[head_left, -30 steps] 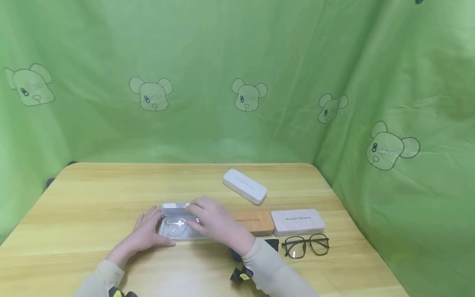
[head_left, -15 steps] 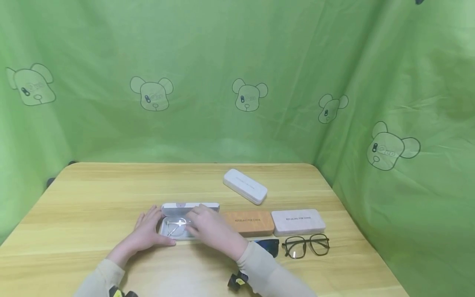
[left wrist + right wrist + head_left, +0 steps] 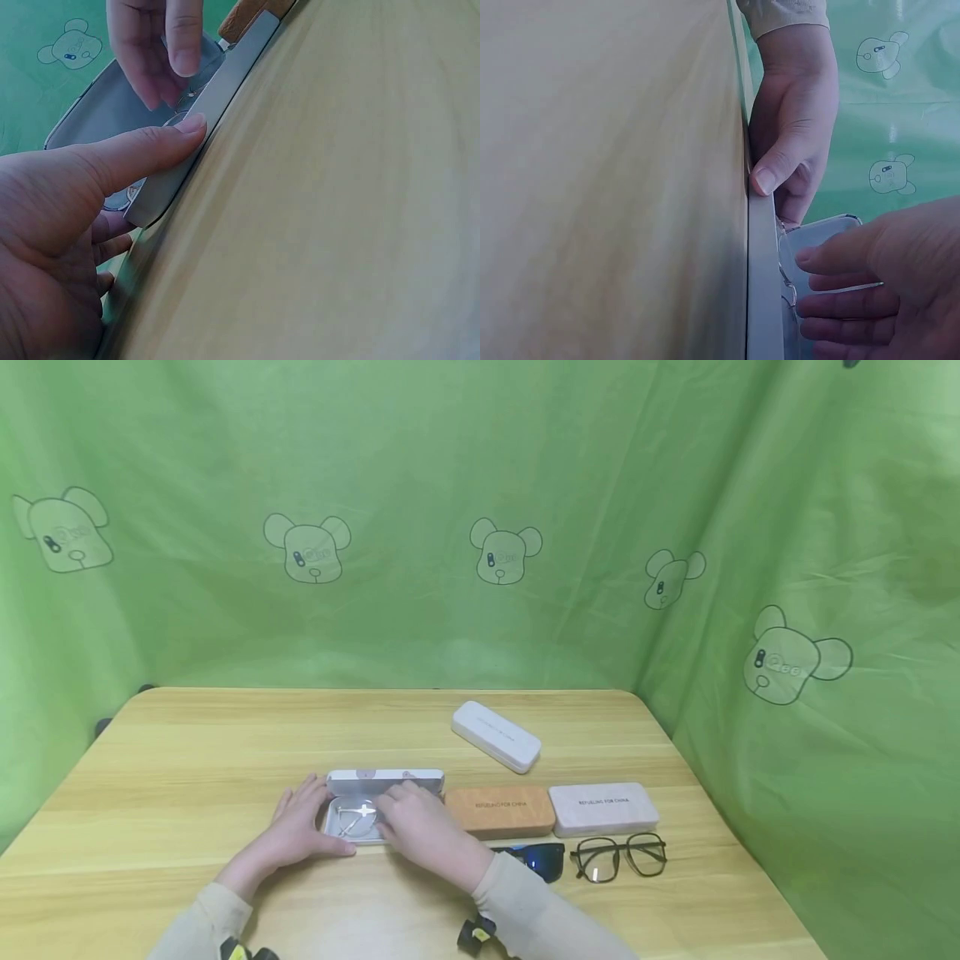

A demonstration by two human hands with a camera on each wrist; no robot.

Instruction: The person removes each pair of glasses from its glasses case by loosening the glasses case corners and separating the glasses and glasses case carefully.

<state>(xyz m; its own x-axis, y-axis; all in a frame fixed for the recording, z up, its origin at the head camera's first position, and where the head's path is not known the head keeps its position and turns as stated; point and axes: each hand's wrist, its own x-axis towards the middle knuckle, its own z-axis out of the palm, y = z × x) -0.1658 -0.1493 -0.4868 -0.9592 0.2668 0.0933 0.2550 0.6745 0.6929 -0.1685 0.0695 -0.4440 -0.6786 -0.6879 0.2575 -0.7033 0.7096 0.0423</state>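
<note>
Since a second ago, my right hand (image 3: 420,827) has drawn back toward me over the open white case (image 3: 384,781), uncovering the sunglasses (image 3: 542,860) right of it. Left hand (image 3: 300,827) grips the case's left end, thumb on its front wall, to steady it; right fingers (image 3: 832,300), loosely extended, press the silver glasses (image 3: 358,814) down inside.

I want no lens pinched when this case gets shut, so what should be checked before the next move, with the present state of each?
1. Grey case lid open: ok.
2. Silver glasses lying inside the tray: ok.
3. Left hand steadying the case, thumb on its front edge: ok.
4. Right hand fingers clear of the tray: not ok, they reach into it.
5. Glasses arms folded flat: cannot tell.
6. Brown case clear of the lid: ok.
</note>
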